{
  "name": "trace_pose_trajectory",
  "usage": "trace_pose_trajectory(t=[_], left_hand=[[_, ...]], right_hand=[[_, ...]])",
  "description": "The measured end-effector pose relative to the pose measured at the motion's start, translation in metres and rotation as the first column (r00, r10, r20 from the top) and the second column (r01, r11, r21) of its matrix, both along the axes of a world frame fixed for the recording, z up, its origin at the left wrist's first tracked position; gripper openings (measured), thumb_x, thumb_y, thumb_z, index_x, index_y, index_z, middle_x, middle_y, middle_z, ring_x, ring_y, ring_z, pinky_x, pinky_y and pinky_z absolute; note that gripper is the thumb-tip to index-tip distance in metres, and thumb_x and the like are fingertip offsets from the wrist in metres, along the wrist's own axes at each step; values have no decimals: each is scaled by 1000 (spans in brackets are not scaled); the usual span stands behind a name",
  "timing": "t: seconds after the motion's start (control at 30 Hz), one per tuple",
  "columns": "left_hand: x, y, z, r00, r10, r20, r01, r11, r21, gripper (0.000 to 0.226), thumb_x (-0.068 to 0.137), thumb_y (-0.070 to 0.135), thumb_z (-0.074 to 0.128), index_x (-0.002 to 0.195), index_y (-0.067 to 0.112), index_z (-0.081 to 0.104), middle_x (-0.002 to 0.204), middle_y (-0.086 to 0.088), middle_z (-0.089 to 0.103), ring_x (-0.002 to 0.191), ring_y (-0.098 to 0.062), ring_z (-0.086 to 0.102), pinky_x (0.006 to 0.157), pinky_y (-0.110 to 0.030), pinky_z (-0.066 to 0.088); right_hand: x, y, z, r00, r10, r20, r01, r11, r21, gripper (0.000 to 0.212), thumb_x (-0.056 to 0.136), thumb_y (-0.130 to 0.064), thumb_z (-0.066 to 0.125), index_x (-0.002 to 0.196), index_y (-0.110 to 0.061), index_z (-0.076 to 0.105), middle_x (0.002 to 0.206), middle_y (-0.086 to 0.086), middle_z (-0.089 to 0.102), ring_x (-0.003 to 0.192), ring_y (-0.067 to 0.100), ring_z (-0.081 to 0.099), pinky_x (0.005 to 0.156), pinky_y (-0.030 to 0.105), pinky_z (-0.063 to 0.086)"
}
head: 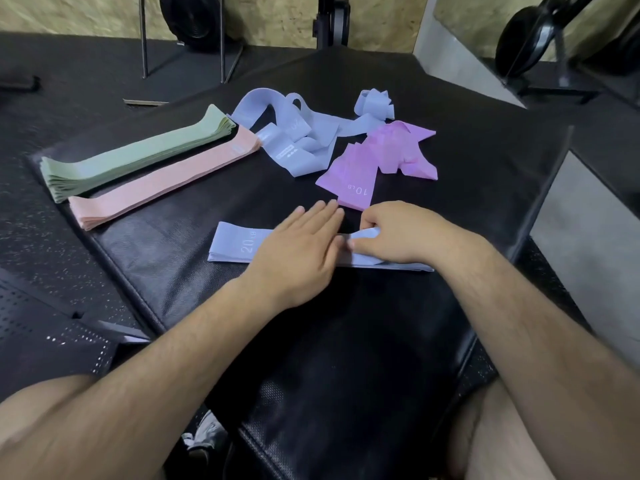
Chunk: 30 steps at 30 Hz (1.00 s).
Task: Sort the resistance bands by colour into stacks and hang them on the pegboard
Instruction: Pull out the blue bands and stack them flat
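The blue 20 LB resistance band (235, 244) is laid flat across a black padded mat (346, 341), close in front of the person, and all places here are given from it. The left hand (298, 252) is laid on its middle, fingers straight and pressed down. The right hand (398, 233) is curled over its right part, where a raised fold of the blue fabric is pinched between thumb and fingers.

Beyond the band and to its left, a green stack (135, 157) and a pink stack (162, 180) are set side by side, the pink one nearer. Straight beyond it, a loose blue pile (298, 140) is left tangled. Just beyond its right half, purple bands (377, 157) are heaped, one marked 10 LB. To its left and nearer the person, a perforated black panel (52, 327) is seen beside the mat.
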<state>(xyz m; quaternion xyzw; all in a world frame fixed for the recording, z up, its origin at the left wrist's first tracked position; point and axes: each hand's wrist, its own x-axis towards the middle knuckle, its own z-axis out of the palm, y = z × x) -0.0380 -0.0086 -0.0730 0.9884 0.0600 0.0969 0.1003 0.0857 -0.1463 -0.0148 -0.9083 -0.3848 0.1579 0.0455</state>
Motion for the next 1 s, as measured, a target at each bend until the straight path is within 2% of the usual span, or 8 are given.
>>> trace_pose_trajectory(t=[0.13, 0.23, 0.37, 0.47, 0.63, 0.87, 1.0], left_hand=[[10, -12, -9, 996, -64, -58, 62, 997, -43, 57, 108, 42, 13, 159, 18, 18, 166, 5, 10, 153, -8, 3, 123, -26, -4], [9, -11, -13, 995, -58, -81, 56, 998, -31, 67, 102, 53, 5, 159, 19, 15, 167, 6, 8, 152, -6, 0, 123, -26, -4], [9, -12, -14, 996, -46, -73, 45, 999, -19, 71, 99, 55, 5, 159, 19, 15, 166, 6, 8, 152, -6, 1, 122, -25, -5], [9, -12, -14, 996, -42, -75, 42, 999, -10, 71, 99, 55, 7, 159, 19, 14, 166, 7, 8, 152, -5, 1, 122, -25, -5], [10, -12, -13, 996, -45, -78, 44, 999, -13, 80, 92, 59, -2, 159, 20, 13, 166, 7, 7, 152, -5, 0, 122, -25, -6], [9, -13, -12, 996, -38, -82, 38, 999, -11, 66, 103, 53, 10, 160, 19, 12, 166, 7, 5, 152, -6, -1, 123, -27, -5], [9, -17, -9, 998, -12, -58, 10, 1000, -23, 71, 98, 56, 11, 158, 20, 22, 166, 7, 14, 152, -6, 7, 124, -27, 0]], right_hand=[[0, -7, 2, 999, 1, -38, 1, 999, 42, 26, 89, -50, 61, 86, -24, 61, 86, -7, 60, 78, 15, 57, 66, 33, 44], [2, -16, 4, 993, -15, -113, 27, 994, 103, 28, 87, -53, 65, 87, -25, 63, 87, -8, 61, 80, 14, 59, 70, 32, 47], [3, -18, 3, 996, 0, -93, 14, 988, 151, 28, 87, -51, 67, 80, -26, 59, 82, -9, 57, 72, 10, 53, 61, 28, 38], [7, -23, 5, 995, -8, -95, 25, 984, 176, 23, 88, -47, 68, 83, -25, 62, 85, -9, 59, 75, 10, 55, 62, 28, 40], [12, -31, 4, 998, -21, -64, 33, 980, 197, 23, 88, -49, 69, 86, -26, 63, 88, -10, 62, 81, 10, 58, 66, 29, 45], [18, -50, 9, 992, -82, -98, 102, 967, 232, 11, 87, -37, 70, 84, -28, 65, 87, -13, 63, 78, 7, 59, 63, 26, 42], [18, -51, -1, 990, -110, -89, 126, 970, 208, 10, 86, -35, 71, 84, -26, 67, 87, -13, 63, 77, 6, 59, 61, 26, 41]])
